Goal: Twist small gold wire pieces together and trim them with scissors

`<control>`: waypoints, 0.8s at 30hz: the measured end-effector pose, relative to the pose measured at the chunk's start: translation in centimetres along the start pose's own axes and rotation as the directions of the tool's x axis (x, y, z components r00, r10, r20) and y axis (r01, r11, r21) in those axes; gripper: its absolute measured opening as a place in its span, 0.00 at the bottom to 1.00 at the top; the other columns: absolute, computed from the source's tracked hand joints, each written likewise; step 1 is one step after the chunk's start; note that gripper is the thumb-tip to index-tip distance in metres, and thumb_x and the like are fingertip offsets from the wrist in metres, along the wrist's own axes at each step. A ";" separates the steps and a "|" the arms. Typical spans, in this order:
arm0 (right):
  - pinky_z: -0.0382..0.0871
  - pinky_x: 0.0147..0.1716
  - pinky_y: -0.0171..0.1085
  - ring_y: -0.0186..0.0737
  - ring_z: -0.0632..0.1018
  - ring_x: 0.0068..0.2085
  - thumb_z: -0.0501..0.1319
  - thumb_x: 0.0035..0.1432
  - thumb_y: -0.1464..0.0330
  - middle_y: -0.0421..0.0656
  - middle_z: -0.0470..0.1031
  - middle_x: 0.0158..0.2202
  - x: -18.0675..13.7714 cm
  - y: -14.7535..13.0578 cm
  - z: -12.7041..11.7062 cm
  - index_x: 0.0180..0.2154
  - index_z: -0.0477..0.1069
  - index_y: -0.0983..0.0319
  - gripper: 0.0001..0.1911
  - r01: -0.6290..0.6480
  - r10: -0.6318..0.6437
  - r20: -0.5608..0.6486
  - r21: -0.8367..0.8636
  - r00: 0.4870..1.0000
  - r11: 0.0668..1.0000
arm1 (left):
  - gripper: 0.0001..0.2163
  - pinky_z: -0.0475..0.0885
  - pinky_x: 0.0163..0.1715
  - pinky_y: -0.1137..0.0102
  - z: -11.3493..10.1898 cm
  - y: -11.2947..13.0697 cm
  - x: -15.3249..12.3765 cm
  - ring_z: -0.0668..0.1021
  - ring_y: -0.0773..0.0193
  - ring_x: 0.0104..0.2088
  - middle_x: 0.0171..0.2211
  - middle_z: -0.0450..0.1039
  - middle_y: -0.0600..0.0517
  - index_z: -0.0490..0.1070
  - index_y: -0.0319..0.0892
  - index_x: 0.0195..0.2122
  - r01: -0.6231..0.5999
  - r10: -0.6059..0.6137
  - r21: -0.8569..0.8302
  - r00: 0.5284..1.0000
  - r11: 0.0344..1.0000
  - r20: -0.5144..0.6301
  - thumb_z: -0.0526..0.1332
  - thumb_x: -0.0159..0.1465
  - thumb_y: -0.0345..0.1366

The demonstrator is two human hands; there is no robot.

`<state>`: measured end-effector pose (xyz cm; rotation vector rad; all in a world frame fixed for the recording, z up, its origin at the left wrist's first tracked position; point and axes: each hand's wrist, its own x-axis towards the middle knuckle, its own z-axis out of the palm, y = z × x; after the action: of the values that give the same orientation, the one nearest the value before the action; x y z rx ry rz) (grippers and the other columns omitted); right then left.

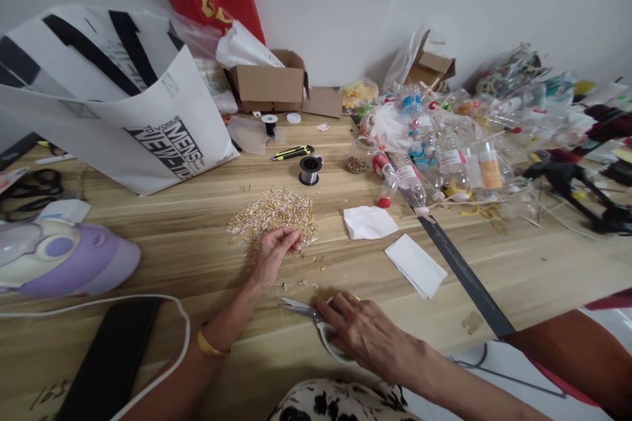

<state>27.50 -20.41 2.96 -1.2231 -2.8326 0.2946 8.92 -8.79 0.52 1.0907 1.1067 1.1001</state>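
My left hand [277, 253] is at the near edge of a pile of small gold and silver beads [276, 210]. Its thumb and fingertips are pinched together; anything between them is too small to make out. My right hand [368, 335] is closed over the pale handles of a pair of scissors [301, 309], whose blades point left, slightly apart, low over the table. Just beyond the blades lies a short beaded strand [297, 285]. Some loose beads [318, 263] are scattered to the right of my left hand.
Behind the pile stand a wire spool [309, 171] and a yellow-black utility knife [292, 152]. White papers [416, 266] lie to the right, before a heap of plastic bottles [451, 164]. A black phone [111, 358], white cable [185, 316] and purple device [93, 260] occupy the left.
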 end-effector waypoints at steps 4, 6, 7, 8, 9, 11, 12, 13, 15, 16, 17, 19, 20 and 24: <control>0.63 0.27 0.36 0.41 0.72 0.34 0.57 0.58 0.76 0.46 0.73 0.38 -0.1 -0.2 0.3 0.51 0.62 0.64 0.18 -0.008 0.009 0.019 -0.029 1.000 1.000 | 0.10 0.68 0.28 0.73 0.0 -0.1 0.1 0.72 0.68 0.25 0.24 0.74 0.52 0.75 0.38 0.27 0.006 -0.006 0.004 1.000 1.000 0.011 0.65 0.54 0.41; 0.62 0.27 0.36 0.41 0.71 0.35 0.57 0.58 0.76 0.47 0.73 0.38 -0.2 -0.2 0.2 0.49 0.63 0.64 0.16 0.000 0.002 0.026 -0.044 1.000 0.999 | 0.10 0.68 0.28 0.73 0.1 -0.1 0.0 0.72 0.68 0.25 0.23 0.74 0.53 0.74 0.38 0.26 0.007 -0.007 0.009 1.000 1.000 0.020 0.65 0.54 0.41; 0.61 0.26 0.36 0.41 0.71 0.35 0.57 0.58 0.76 0.47 0.73 0.37 -0.1 -0.2 0.1 0.48 0.64 0.64 0.15 0.011 -0.009 0.035 -0.048 0.999 0.999 | 0.10 0.68 0.28 0.73 0.1 -0.1 0.0 0.72 0.68 0.24 0.23 0.73 0.53 0.74 0.38 0.25 0.004 -0.005 0.014 1.000 1.000 0.025 0.64 0.55 0.41; 0.61 0.26 0.36 0.41 0.71 0.34 0.58 0.58 0.76 0.47 0.73 0.37 -0.1 -0.1 0.0 0.47 0.65 0.64 0.14 0.024 -0.021 0.046 -0.046 0.999 0.999 | 0.10 0.68 0.28 0.73 0.2 -0.1 0.0 0.72 0.68 0.24 0.22 0.73 0.53 0.73 0.38 0.25 0.002 -0.002 0.019 0.999 1.000 0.033 0.64 0.55 0.41; 0.61 0.26 0.36 0.41 0.72 0.34 0.59 0.58 0.75 0.47 0.73 0.36 0.0 0.0 -0.3 0.45 0.66 0.63 0.12 0.035 -0.033 0.059 -0.039 0.998 0.999 | 0.10 0.68 0.28 0.73 0.2 -0.1 0.0 0.72 0.68 0.24 0.22 0.73 0.53 0.73 0.38 0.24 0.001 -0.002 0.022 0.999 1.000 0.041 0.64 0.55 0.41; 0.60 0.25 0.36 0.42 0.72 0.34 0.61 0.58 0.70 0.46 0.73 0.35 0.4 0.6 -1.1 0.41 0.68 0.63 0.08 0.036 -0.035 0.072 -0.008 0.997 0.999 | 0.10 0.68 0.27 0.73 0.3 -0.2 0.0 0.72 0.68 0.24 0.23 0.73 0.53 0.73 0.39 0.24 0.002 -0.004 0.026 0.998 1.000 0.058 0.64 0.55 0.41; 0.60 0.26 0.36 0.41 0.73 0.33 0.61 0.58 0.68 0.46 0.73 0.34 0.7 1.1 -1.6 0.39 0.68 0.63 0.07 0.039 -0.040 0.082 0.021 0.996 0.999 | 0.10 0.68 0.28 0.73 0.3 -0.3 0.0 0.72 0.68 0.24 0.23 0.73 0.52 0.73 0.39 0.24 0.003 -0.005 0.029 0.998 1.000 0.069 0.64 0.55 0.41; 0.59 0.26 0.36 0.40 0.73 0.32 0.61 0.59 0.66 0.45 0.73 0.33 1.1 1.6 -2.0 0.37 0.69 0.63 0.06 0.041 -0.046 0.096 0.056 0.994 0.998 | 0.10 0.68 0.28 0.73 0.3 -0.3 0.0 0.72 0.68 0.24 0.24 0.73 0.52 0.73 0.39 0.24 0.003 -0.005 0.033 0.997 0.999 0.078 0.64 0.55 0.41; 0.58 0.26 0.35 0.37 0.72 0.29 0.58 0.62 0.65 0.44 0.73 0.31 2.1 3.1 -2.8 0.35 0.70 0.62 0.06 -0.006 -0.005 0.075 0.154 0.997 0.988 | 0.11 0.68 0.28 0.73 0.4 -0.4 -0.1 0.72 0.68 0.25 0.23 0.73 0.53 0.72 0.39 0.24 -0.006 0.000 0.052 0.995 0.999 0.101 0.64 0.55 0.42; 0.58 0.26 0.34 0.35 0.72 0.28 0.58 0.62 0.66 0.44 0.73 0.32 2.7 3.9 -3.0 0.37 0.70 0.62 0.06 -0.058 0.049 0.045 0.211 0.998 0.976 | 0.11 0.68 0.28 0.73 0.5 -0.4 -0.1 0.72 0.68 0.25 0.23 0.72 0.53 0.72 0.39 0.23 -0.013 0.005 0.067 0.993 0.998 0.114 0.64 0.55 0.42; 0.58 0.26 0.34 0.35 0.72 0.28 0.57 0.62 0.67 0.44 0.74 0.32 3.3 4.6 -3.1 0.37 0.69 0.62 0.06 -0.123 0.127 0.006 0.266 0.992 0.956 | 0.11 0.68 0.28 0.73 0.5 -0.4 -0.1 0.72 0.67 0.25 0.22 0.72 0.53 0.72 0.39 0.23 -0.021 0.011 0.083 0.992 0.996 0.127 0.64 0.55 0.42; 0.59 0.27 0.33 0.34 0.72 0.28 0.57 0.62 0.65 0.43 0.73 0.32 4.7 5.9 -3.0 0.39 0.69 0.62 0.07 -0.190 0.243 -0.077 0.415 0.967 0.890 | 0.11 0.68 0.28 0.73 0.5 -0.5 -0.2 0.72 0.67 0.25 0.22 0.71 0.53 0.72 0.39 0.23 -0.043 0.026 0.112 0.989 0.993 0.148 0.64 0.55 0.42; 0.61 0.28 0.32 0.34 0.72 0.28 0.57 0.62 0.65 0.42 0.73 0.31 5.4 6.4 -2.8 0.39 0.69 0.63 0.08 -0.187 0.271 -0.094 0.513 0.958 0.838 | 0.11 0.68 0.28 0.73 0.5 -0.6 -0.2 0.72 0.67 0.25 0.22 0.71 0.53 0.72 0.39 0.24 -0.051 0.031 0.124 0.987 0.991 0.156 0.64 0.55 0.41; 0.62 0.27 0.31 0.33 0.72 0.28 0.56 0.62 0.66 0.41 0.73 0.30 7.5 7.2 -1.9 0.37 0.69 0.63 0.07 -0.137 0.312 -0.118 0.716 0.943 0.685 | 0.10 0.67 0.27 0.73 0.6 -0.9 -0.2 0.72 0.67 0.25 0.22 0.71 0.53 0.72 0.39 0.25 -0.063 0.035 0.145 0.982 0.987 0.188 0.63 0.55 0.40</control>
<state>27.72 -9.87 3.20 -1.2845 -2.0157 1.0503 9.54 -9.16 -0.27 1.3178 1.0313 0.9438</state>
